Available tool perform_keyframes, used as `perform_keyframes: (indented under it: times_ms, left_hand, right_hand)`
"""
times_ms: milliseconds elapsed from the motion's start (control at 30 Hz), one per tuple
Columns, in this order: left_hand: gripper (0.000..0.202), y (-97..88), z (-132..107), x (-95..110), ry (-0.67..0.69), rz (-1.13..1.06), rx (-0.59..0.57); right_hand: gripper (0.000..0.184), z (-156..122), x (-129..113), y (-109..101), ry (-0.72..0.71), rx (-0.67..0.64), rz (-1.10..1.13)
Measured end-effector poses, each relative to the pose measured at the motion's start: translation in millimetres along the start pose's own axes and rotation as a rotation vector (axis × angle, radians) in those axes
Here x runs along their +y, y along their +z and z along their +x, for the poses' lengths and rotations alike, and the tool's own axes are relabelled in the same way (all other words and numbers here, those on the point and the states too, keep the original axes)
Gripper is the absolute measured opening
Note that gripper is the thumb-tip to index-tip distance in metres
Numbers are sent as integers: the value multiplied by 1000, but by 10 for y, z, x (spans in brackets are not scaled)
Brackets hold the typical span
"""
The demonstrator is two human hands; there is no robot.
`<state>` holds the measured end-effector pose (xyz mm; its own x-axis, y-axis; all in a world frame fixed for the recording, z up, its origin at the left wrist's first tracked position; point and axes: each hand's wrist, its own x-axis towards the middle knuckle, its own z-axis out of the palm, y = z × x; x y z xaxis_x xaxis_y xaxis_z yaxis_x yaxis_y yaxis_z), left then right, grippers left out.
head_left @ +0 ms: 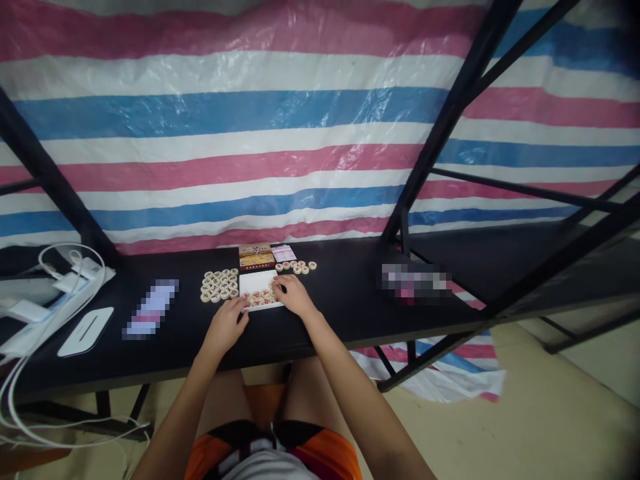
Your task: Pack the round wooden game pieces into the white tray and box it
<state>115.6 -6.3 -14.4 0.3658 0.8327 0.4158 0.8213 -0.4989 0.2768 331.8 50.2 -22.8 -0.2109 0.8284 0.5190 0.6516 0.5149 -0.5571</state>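
Observation:
A white open box (257, 283) sits on the black desk, with a row of red-marked Chinese chess pieces (256, 297) along its near side. My left hand (227, 325) holds the box's near left corner, its fingers and thumb bent around it. Over the box's right side, my right hand (294, 296) has its fingers curled in a pinch on a Chinese chess piece, which the fingertips partly hide. Dark-marked pieces (219, 285) stand in rows just left of the box. Several red-marked pieces (297, 267) lie loosely to the right, beyond my right hand.
Behind the white box are a brown printed box lid (257, 256) and a pink-white paper (284, 253). A blurred-out item (151, 309), a white flat object (86, 332) and white cables (30, 360) lie left. Black metal posts (440, 127) frame the desk (345, 300) before a striped sheet.

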Motion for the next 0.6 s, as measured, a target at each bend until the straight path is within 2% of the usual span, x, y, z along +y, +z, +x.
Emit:
perform_keyframes:
  times_ms: [300,600]
  left_hand:
    - [25,1,-5,-7,13,-18,3]
    - [24,12,-2,-29,16,-36,9]
  right_hand:
    - [23,-26,-53,-56,-79,-60,22]
    - [28,-29,-59,-66,-57,-71,31]
